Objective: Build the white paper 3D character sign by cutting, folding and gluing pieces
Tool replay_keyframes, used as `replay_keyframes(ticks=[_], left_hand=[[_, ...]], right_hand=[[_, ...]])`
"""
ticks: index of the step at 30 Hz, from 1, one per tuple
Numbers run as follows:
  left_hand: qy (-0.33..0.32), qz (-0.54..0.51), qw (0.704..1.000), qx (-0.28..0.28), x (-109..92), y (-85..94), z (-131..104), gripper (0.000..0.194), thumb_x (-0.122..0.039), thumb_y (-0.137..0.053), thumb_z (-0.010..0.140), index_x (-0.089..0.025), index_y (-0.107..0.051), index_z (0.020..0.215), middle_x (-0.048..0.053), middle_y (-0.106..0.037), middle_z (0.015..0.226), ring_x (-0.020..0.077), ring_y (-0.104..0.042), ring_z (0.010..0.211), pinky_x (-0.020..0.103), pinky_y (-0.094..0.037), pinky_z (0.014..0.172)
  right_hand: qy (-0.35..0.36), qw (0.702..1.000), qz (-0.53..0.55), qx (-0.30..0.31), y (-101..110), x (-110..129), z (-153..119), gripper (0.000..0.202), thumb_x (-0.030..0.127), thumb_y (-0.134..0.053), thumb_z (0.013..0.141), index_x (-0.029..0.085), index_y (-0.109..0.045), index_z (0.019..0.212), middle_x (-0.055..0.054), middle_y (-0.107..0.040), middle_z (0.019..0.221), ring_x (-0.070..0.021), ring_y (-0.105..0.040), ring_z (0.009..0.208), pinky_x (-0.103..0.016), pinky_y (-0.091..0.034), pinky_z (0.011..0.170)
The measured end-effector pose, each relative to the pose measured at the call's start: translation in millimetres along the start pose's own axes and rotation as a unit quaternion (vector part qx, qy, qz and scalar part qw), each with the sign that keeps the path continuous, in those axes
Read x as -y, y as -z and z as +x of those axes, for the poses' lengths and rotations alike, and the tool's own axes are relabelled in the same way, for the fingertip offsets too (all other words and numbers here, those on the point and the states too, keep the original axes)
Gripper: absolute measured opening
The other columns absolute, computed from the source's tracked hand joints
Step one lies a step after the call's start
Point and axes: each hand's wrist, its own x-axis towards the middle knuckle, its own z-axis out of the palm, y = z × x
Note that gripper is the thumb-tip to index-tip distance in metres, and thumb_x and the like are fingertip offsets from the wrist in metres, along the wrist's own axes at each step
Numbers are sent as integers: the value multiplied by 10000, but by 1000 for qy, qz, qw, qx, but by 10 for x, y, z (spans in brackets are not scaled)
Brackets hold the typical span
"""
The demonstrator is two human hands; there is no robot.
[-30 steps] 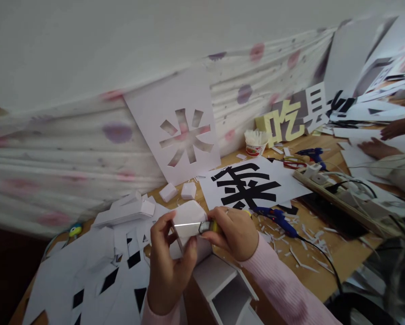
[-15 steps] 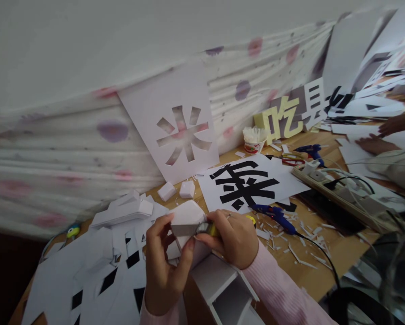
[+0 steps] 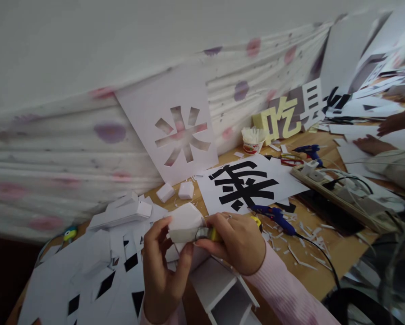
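Note:
My left hand [image 3: 168, 266] grips a small white foam-board block [image 3: 186, 217] between thumb and fingers. A yellow utility knife [image 3: 216, 234] is clasped in my right hand [image 3: 238, 243]; its metal front end lies against the block's near right side. Whether the blade cuts in cannot be made out. Under my hands stands a larger white hollow foam-board piece [image 3: 219, 282] with open compartments. Two small white blocks [image 3: 186, 190] rest on the table just beyond.
A blue glue gun [image 3: 273, 217] lies among white scraps on the right, near a power strip [image 3: 338, 194]. Cut-out sheets [image 3: 97, 275] cover the left side. A board with a cut-out character [image 3: 141, 117] leans on the wall. Another person's hands [image 3: 375, 144] are at far right.
My right hand with the utility knife has shifted slightly right. The block in my left hand has tilted a little, and its near side looks brighter.

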Motion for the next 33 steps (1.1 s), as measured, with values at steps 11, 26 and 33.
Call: replay_keyframes(ticks=[11, 26, 33], left_hand=[[-8, 9, 1000, 14, 18, 9, -7, 522, -192, -675, 840, -289, -505, 1323, 46, -570, 1242, 152, -623, 1040, 200, -567, 836], [-8, -51, 998, -40, -13, 84, -8, 499, -151, -723, 788, -278, -570, 1246, 13, -603, 1132, 117, -623, 957, 153, -536, 753], [2, -49, 998, -42, -7, 40, -3, 499, -157, -719, 798, -286, -559, 1253, 12, -577, 1172, 131, -605, 1007, 176, -536, 782]], right_hand=[[-8, 1000, -11, 3, -13, -43, -10, 698, 673, -219, 980, 131, -638, 848, -26, -656, 517, -180, -669, 448, -268, -388, 435], [-151, 976, -62, -141, -110, -343, -149, 435, 515, -354, 1027, 176, -556, 843, 33, -562, 440, -132, -503, 301, -225, -328, 365], [-82, 994, -2, -77, 16, -174, -74, 549, 671, -314, 971, 204, -546, 799, 38, -591, 473, -112, -543, 352, -210, -373, 405]])
